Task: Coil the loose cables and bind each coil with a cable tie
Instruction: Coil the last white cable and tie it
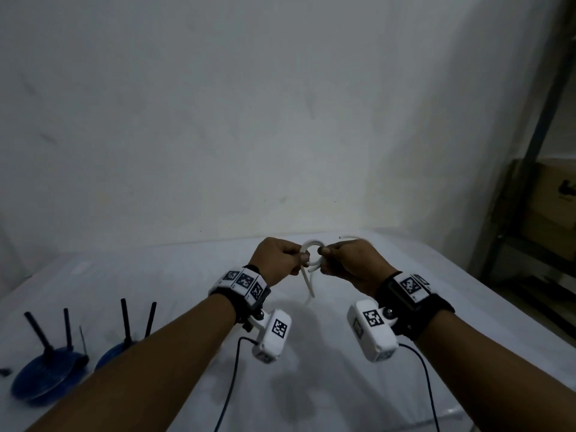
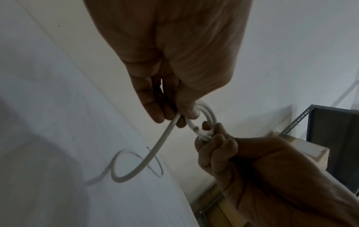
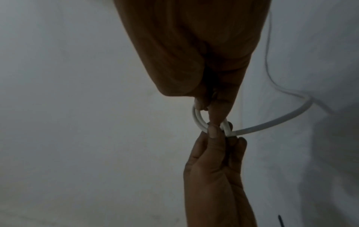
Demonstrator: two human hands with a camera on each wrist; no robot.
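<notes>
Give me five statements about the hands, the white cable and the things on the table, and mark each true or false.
1. Both hands hold the small coil of thin white cable. True: left hand and right hand each pinch one side.
2. The coil rests flat on the white-covered table. False: it is held up above it.
3. A loose tail of cable hangs from the coil. True.
4. Two dark blue round devices with black upright antennas stand at the table's left side. True.
5. The right hand is open and idle. False: its grip is closed on the coil.
</notes>
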